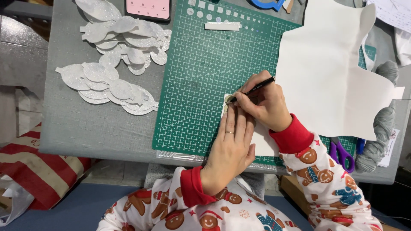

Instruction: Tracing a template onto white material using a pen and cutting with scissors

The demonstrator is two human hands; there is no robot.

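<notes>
My right hand [264,105] grips a black pen [253,90] with its tip down on a small template at the corner of a white sheet [262,143]. My left hand [231,143], with a ring on one finger, lies flat on that sheet, fingertips pressing the template just beside the pen tip. Both rest on a green cutting mat [201,72]. Most of the template is hidden under my fingers.
Two piles of silvery-white cut-out shapes [107,83] lie on the grey table [85,124] at left. A large white cut piece [329,72] covers the mat's right side. Purple-handled scissors [341,155], grey yarn [381,124], a pink phone [148,8] and a white eraser [222,26] lie around.
</notes>
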